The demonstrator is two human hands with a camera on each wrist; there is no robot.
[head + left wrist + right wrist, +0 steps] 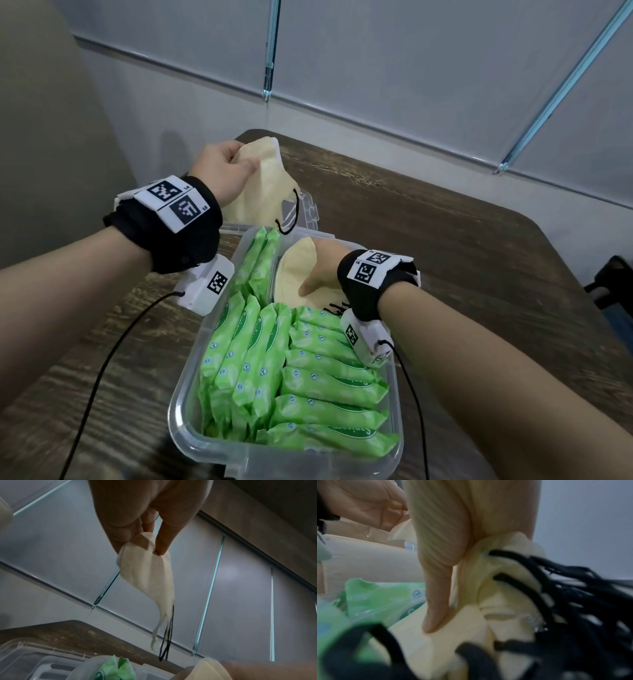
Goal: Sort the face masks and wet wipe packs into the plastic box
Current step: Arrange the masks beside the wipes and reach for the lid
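My left hand (228, 163) pinches a cream face mask (263, 181) by one end above the far edge of the clear plastic box (185, 394); the face mask (150, 574) hangs down with its black ear loops (167, 642) dangling. My right hand (317, 274) reaches into the box's far right compartment and grips a stack of cream face masks (291, 270), thumb on top. In the right wrist view the thumb (435, 601) presses on the masks (447, 642) among tangled black loops (573, 595). Green wet wipe packs (308, 387) fill the near and left parts of the box.
The box sits on a dark wood-grain table (445, 246). Its clear lid (308, 205) lies behind the box. Grey wall panels (411, 68) stand beyond the table. Black cables (99, 377) run from both wrist cameras.
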